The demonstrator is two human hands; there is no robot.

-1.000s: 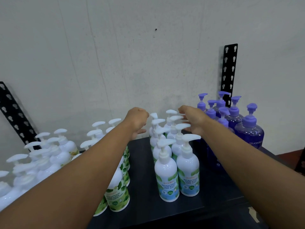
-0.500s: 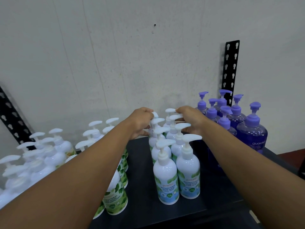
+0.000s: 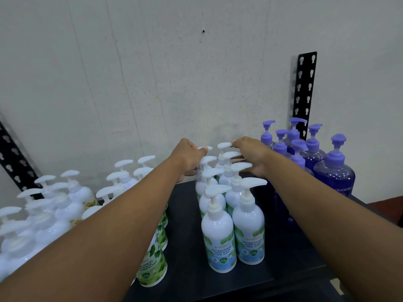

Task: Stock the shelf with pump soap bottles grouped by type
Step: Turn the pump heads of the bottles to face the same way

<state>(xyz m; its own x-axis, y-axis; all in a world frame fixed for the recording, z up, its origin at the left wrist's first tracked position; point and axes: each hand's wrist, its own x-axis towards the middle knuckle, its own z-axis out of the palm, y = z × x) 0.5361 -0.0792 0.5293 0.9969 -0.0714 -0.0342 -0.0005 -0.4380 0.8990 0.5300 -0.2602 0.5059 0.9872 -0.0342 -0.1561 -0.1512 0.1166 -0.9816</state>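
Cool-mint bottles (image 3: 218, 234) on shelf (image 3: 185, 219): rear pump (image 3: 210, 147) is gripped by left hand (image 3: 187, 159); neighbouring pumps (image 3: 224, 145) are touched by outspread right hand (image 3: 250, 155).

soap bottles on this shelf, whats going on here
A person stocking the black shelf has both hands at the back of the two rows of cool mint bottles. The left hand and right hand touch the rear pumps. Purple bottles stand grouped at right, other white bottles at left.

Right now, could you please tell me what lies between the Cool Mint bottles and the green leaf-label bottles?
In the head view, only bare black shelf separates the Cool Mint bottles from the green leaf-label bottles.
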